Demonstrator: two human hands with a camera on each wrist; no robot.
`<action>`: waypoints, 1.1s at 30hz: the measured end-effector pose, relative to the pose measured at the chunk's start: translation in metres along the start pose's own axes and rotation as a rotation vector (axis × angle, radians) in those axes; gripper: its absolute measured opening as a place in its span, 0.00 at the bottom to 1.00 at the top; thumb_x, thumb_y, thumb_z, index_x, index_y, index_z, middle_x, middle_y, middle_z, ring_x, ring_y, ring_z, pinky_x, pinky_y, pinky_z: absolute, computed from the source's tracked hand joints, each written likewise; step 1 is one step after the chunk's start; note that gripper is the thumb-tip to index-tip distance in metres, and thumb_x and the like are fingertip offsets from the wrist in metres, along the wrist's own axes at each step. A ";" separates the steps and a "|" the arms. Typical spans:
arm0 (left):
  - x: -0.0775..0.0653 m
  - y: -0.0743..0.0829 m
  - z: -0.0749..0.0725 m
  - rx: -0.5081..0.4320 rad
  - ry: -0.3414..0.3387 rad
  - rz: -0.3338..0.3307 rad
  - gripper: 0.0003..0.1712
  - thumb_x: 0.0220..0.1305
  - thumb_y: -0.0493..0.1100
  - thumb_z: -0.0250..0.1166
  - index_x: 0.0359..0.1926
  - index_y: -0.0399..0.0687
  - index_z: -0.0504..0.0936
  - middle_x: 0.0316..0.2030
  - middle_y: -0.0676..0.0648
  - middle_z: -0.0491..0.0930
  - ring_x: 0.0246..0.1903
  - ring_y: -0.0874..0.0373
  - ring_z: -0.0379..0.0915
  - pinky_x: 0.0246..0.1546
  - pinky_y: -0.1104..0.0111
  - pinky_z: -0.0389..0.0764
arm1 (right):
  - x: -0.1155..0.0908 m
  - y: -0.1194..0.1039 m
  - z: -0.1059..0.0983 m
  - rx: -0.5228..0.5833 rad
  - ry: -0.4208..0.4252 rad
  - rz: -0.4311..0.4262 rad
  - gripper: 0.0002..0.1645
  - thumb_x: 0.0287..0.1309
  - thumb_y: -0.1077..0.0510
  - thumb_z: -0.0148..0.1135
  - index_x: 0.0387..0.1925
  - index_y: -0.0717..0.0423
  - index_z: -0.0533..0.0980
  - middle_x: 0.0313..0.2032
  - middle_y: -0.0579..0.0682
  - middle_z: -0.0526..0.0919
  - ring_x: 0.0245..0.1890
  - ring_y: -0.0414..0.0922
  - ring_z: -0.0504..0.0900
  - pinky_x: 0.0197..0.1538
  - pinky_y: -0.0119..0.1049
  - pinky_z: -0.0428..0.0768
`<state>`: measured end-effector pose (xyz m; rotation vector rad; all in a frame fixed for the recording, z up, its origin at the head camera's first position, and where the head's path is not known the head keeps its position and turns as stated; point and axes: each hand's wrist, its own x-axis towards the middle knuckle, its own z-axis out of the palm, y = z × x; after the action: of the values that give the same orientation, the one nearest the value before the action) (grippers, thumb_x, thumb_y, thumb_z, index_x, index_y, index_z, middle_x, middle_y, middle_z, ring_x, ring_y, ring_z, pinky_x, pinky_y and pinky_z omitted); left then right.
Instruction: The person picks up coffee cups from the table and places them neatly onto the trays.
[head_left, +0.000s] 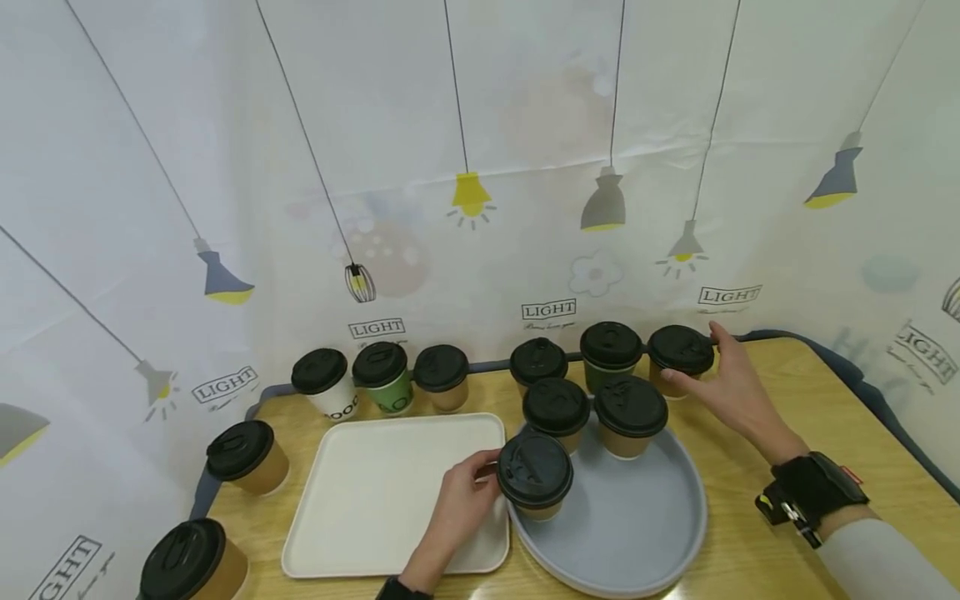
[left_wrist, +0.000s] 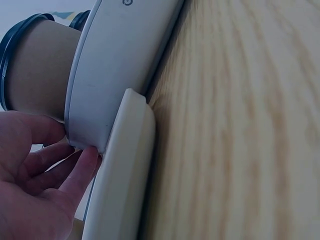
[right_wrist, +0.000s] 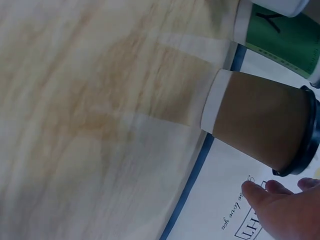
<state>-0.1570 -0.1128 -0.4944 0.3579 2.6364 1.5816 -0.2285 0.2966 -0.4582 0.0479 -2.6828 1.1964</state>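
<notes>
My left hand is at the near-left edge of a thick round grey tray. In the left wrist view, its curled fingers and thumb pinch the tray's rim, close beside a brown paper cup with a black lid. That cup and two more lidded cups stand on the round tray's left and back parts. My right hand reaches around another brown cup at the back right, its fingers spread. In the right wrist view, the fingertips are apart from that cup's black lid.
A white rectangular tray lies left of the round one. Behind it stand white, green and brown lidded cups; two brown cups stand at the left. A green cup adjoins the right hand's cup. A printed curtain borders the table.
</notes>
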 end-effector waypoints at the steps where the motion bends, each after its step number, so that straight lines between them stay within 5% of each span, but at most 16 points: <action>1: 0.000 0.000 0.000 -0.006 0.001 -0.006 0.18 0.72 0.37 0.64 0.59 0.37 0.83 0.55 0.37 0.84 0.53 0.44 0.84 0.51 0.63 0.86 | 0.002 0.001 0.002 -0.007 -0.004 0.002 0.72 0.60 0.38 0.73 0.81 0.67 0.37 0.74 0.80 0.50 0.72 0.77 0.54 0.64 0.77 0.61; 9: 0.000 0.000 0.001 -0.039 0.005 -0.009 0.18 0.72 0.38 0.64 0.59 0.37 0.83 0.56 0.38 0.84 0.53 0.45 0.83 0.51 0.65 0.85 | 0.011 0.003 0.010 -0.031 -0.024 0.017 0.78 0.55 0.39 0.77 0.80 0.66 0.31 0.72 0.83 0.47 0.68 0.80 0.56 0.61 0.78 0.64; 18: -0.001 0.000 0.000 -0.028 0.000 -0.012 0.18 0.72 0.39 0.64 0.60 0.38 0.83 0.56 0.38 0.84 0.54 0.45 0.83 0.51 0.65 0.85 | 0.017 0.010 0.016 -0.018 0.012 -0.047 0.68 0.56 0.49 0.78 0.76 0.78 0.42 0.65 0.85 0.59 0.62 0.78 0.66 0.58 0.73 0.69; 24: -0.001 0.000 0.001 -0.025 0.002 0.020 0.18 0.72 0.38 0.64 0.59 0.38 0.83 0.55 0.38 0.84 0.53 0.44 0.84 0.51 0.64 0.85 | 0.007 0.004 0.002 0.051 0.041 -0.077 0.61 0.58 0.51 0.77 0.74 0.77 0.49 0.63 0.81 0.66 0.60 0.75 0.71 0.58 0.70 0.72; 33: -0.002 -0.001 0.001 0.006 0.010 0.033 0.18 0.71 0.37 0.65 0.59 0.37 0.83 0.54 0.38 0.85 0.52 0.43 0.84 0.51 0.61 0.86 | -0.021 -0.010 -0.018 0.007 0.084 -0.036 0.66 0.58 0.44 0.76 0.77 0.74 0.46 0.67 0.81 0.60 0.63 0.77 0.65 0.57 0.73 0.69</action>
<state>-0.1555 -0.1130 -0.4959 0.3975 2.6567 1.5898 -0.2041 0.3027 -0.4434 0.0465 -2.5945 1.1708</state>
